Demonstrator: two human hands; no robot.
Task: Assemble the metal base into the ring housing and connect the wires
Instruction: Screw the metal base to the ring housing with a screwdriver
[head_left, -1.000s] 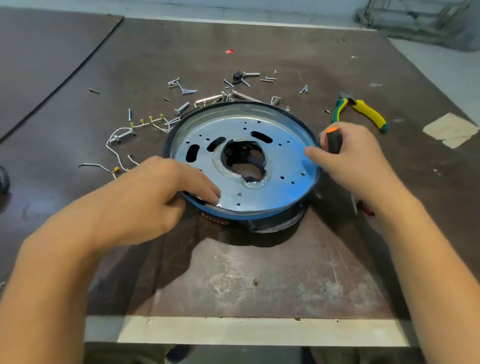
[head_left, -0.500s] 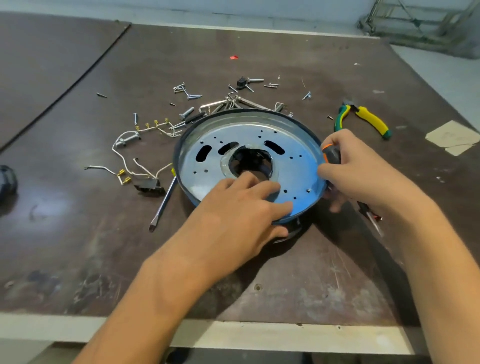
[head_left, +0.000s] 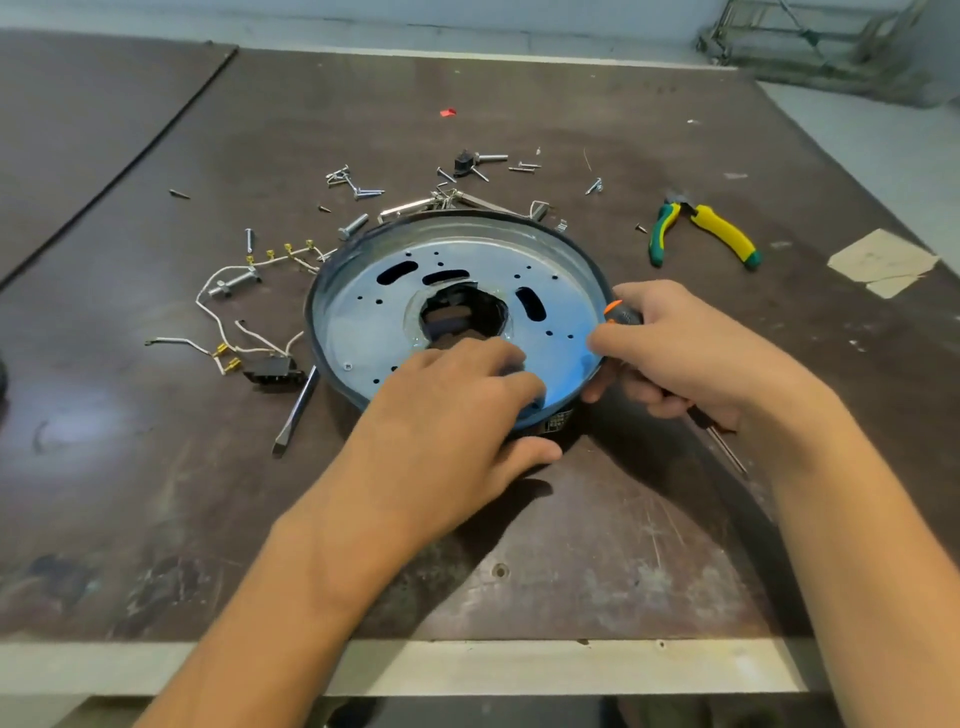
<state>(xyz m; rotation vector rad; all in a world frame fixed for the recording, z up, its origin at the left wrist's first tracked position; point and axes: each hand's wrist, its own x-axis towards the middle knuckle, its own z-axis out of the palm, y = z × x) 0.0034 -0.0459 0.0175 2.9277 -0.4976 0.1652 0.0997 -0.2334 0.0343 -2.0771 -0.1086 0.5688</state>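
Task's thing: the metal base (head_left: 363, 322) sits inside the ring housing (head_left: 310, 312) at the centre of the frame. The near edge of the pair is raised on something dark beneath it.
Left hand: your left hand (head_left: 447, 415) lies on the near part of the base with its fingers laid out flat. The thumb rests by the housing's lower edge, and the hand grasps nothing.
Right hand: your right hand (head_left: 675, 353) is clenched round the screwdriver (head_left: 623, 314), with 1 fingertip touching the right rim.
Key relation: the screwdriver's long axis runs from its orange-tipped handle at the right rim down to the lower right of the frame. Its tip points away from the base, while the holes in the base lie up and to the left of your fingers.
Judgement: you are probably seating or aligning the base. To drive a screw you would first have to swing the tip round towards the centre.
Wires: the wires (head_left: 218, 275) and their black block (head_left: 272, 369) lie left of the housing, apart from it and nearer your left hand.
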